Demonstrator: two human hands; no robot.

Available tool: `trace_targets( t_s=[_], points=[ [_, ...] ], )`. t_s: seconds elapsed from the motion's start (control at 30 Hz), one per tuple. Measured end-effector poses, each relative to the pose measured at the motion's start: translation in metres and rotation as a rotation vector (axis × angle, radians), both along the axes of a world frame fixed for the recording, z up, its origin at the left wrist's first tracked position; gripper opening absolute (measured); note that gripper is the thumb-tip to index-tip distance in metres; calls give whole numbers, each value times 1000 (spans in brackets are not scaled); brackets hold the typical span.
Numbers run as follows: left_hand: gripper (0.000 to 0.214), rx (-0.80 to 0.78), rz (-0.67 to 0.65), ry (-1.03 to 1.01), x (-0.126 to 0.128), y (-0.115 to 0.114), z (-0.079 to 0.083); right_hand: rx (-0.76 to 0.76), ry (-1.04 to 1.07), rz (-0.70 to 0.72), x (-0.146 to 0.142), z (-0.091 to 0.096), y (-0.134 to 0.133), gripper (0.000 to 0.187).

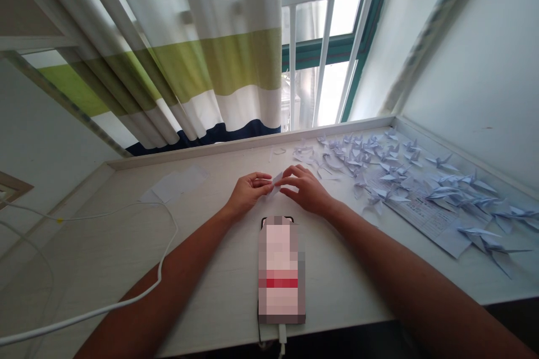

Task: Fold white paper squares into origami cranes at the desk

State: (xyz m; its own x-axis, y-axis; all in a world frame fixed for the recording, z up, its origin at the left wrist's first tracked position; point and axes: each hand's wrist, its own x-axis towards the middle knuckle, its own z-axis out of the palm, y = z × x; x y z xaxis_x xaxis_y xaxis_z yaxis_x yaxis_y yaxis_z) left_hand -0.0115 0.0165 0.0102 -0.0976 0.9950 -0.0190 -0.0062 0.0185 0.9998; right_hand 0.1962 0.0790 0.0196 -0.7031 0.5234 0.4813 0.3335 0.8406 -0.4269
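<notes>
A small folded piece of white paper (277, 179) is held upright just above the table, between my two hands. My left hand (251, 190) pinches its left side with thumb and fingers. On the other side, my right hand (304, 188) has its fingertips and thumb on the paper, the fingers bent. How the paper is folded is too small to make out. Many folded paper cranes (389, 171) lie spread over the right part of the table (219, 269), beyond my right hand.
A phone (278, 269) with a charging cable (282, 336) lies in front of me. Flat paper sheets (174, 184) rest at the left. A white cord (166, 252) crosses my left forearm. A printed sheet (438, 224) lies under some cranes. Curtain (219, 61) and window railing (326, 28) stand behind.
</notes>
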Motion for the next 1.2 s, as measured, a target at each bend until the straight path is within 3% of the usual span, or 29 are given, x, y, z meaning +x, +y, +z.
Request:
trace_targets(
  t_s=[0.2,0.33,0.43,0.57,0.73,0.9,1.2],
  points=[
    [32,65,-98,209,-5,1,-5,153,-138,-38,0,5,-2,11],
    [20,219,-98,575,-6,0,-6,143,-201,-22,1,3,-2,9],
    [13,390,-185,800,-7,-1,-5,118,-224,5,3,3,-2,12],
    [15,533,-277,946,-10,0,-4,56,-259,80,4,6,-3,16],
    [19,598,-335,1104,-9,-2,-2,8,-283,113,3,9,-5,16],
    [25,594,-398,1174,-6,-5,4,-10,-240,100,2,9,-6,13],
    [24,500,-401,1080,-3,-7,6,-55,-225,95,2,7,-8,13]
  ],
)
